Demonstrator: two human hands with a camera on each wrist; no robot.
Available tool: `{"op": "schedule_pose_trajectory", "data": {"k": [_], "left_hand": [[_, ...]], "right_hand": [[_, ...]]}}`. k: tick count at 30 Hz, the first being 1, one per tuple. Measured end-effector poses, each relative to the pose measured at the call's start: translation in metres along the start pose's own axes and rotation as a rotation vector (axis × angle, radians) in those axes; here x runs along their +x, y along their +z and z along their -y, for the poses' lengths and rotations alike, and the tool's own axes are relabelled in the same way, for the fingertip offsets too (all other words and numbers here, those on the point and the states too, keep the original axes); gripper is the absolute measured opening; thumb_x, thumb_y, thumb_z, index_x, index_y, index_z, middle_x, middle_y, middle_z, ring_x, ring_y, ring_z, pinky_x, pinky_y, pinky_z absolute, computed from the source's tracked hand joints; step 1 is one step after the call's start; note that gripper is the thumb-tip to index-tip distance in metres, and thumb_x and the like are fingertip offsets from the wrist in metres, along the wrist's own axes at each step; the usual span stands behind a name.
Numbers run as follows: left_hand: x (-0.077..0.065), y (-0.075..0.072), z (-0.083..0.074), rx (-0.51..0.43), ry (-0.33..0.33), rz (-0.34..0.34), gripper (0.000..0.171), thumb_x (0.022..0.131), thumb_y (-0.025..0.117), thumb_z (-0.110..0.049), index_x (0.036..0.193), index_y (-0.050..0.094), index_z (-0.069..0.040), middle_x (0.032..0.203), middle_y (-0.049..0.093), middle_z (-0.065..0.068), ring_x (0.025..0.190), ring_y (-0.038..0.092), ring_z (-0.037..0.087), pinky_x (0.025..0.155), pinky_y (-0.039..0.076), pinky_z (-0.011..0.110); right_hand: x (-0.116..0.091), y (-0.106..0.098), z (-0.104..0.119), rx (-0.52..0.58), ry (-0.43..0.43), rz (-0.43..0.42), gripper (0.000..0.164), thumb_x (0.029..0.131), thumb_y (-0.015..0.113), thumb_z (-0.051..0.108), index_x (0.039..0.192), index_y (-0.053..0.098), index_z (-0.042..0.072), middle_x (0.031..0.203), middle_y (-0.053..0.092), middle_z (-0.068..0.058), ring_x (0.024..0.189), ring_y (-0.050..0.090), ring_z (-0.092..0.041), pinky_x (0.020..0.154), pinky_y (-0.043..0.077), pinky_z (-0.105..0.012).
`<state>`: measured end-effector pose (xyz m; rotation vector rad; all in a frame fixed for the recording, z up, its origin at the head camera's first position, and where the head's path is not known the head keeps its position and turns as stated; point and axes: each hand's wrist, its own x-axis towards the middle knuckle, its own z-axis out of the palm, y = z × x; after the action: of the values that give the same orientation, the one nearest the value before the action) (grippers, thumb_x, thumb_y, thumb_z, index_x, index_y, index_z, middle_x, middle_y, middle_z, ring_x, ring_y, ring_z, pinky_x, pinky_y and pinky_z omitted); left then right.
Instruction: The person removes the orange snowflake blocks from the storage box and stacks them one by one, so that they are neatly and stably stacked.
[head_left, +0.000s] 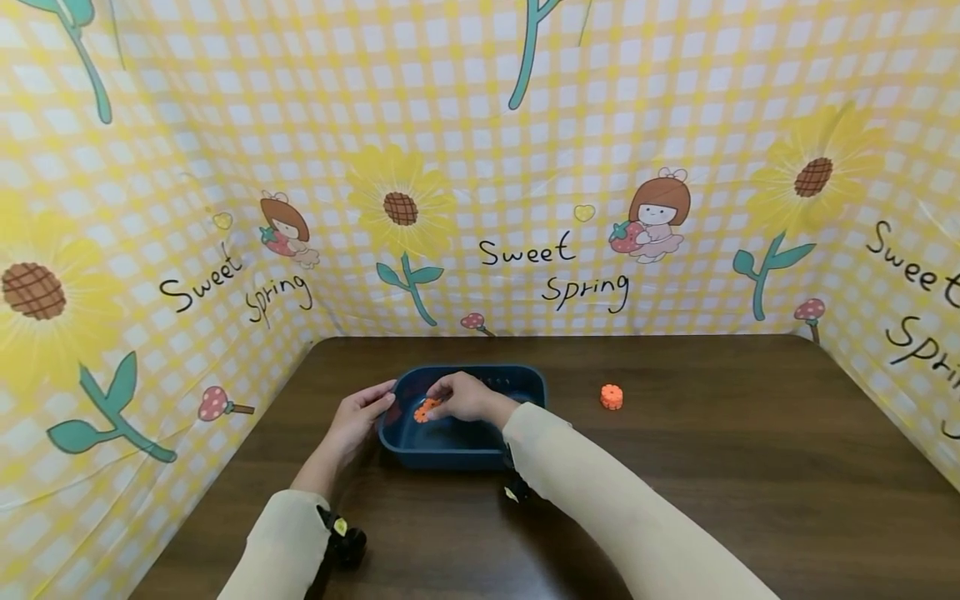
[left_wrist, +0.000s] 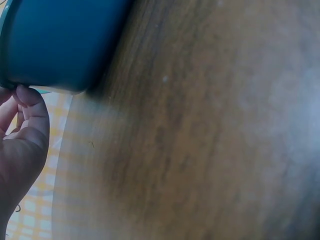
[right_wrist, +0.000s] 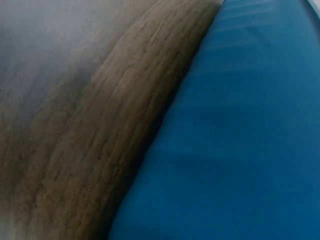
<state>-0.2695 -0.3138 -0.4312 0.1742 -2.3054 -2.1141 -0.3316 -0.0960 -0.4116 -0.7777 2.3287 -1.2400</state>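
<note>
A dark blue plastic basin point(head_left: 450, 458) stands on the table. At its left end my left hand point(head_left: 354, 425) grips the rim, the thumb and fingertips meeting at the edge in the left wrist view. My right hand point(head_left: 467, 397) reaches inside over the right part of the basin and pinches an orange piece with a scalloped edge point(head_left: 422, 412), low near the basin's left inner side. The right wrist view has only the basin's outer wall point(right_wrist: 225, 135) and the tabletop; the right hand is hidden there.
To the right of the basin, an orange scalloped round piece point(head_left: 611, 397) sits on the brown wooden table point(head_left: 712, 467). A yellow checked cloth point(head_left: 510, 167) with printed flowers hangs behind the table and along both sides.
</note>
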Motion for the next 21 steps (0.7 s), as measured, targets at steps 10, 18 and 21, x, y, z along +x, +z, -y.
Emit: {"op": "schedule_pose_trajectory", "data": {"k": [10,18,21], "left_hand": [[0.0020,0.0006,0.0002,-0.008,-0.019,-0.003,0.045,0.099,0.058,-0.016,0.140,0.050,0.001,0.136,0.053,0.019,0.104,0.064,0.021,0.092,0.050,0.035],[0.0023,0.0015,-0.0003,-0.020,-0.019,-0.010,0.045,0.099,0.058,-0.014,0.140,0.049,0.001,0.133,0.057,0.014,0.107,0.063,0.025,0.090,0.051,0.035],[0.0013,0.0011,-0.0002,-0.019,-0.022,-0.009,0.045,0.100,0.057,-0.014,0.141,0.049,0.001,0.133,0.057,0.015,0.109,0.062,0.027,0.091,0.051,0.036]], "right_hand": [[0.0020,-0.0016,-0.0012,-0.074,0.040,0.012,0.041,0.088,0.074,0.020,0.127,0.064,0.009,0.128,0.060,-0.007,0.114,0.052,-0.018,0.102,0.041,-0.036],[0.0056,-0.0012,-0.0004,-0.144,0.062,0.076,0.049,0.088,0.074,0.020,0.134,0.060,0.011,0.134,0.057,-0.004,0.121,0.049,-0.018,0.107,0.036,-0.038],[0.0058,0.0003,-0.0001,-0.143,0.070,0.077,0.048,0.088,0.074,0.018,0.133,0.060,0.011,0.131,0.058,-0.004,0.118,0.051,-0.018,0.106,0.037,-0.038]]}}
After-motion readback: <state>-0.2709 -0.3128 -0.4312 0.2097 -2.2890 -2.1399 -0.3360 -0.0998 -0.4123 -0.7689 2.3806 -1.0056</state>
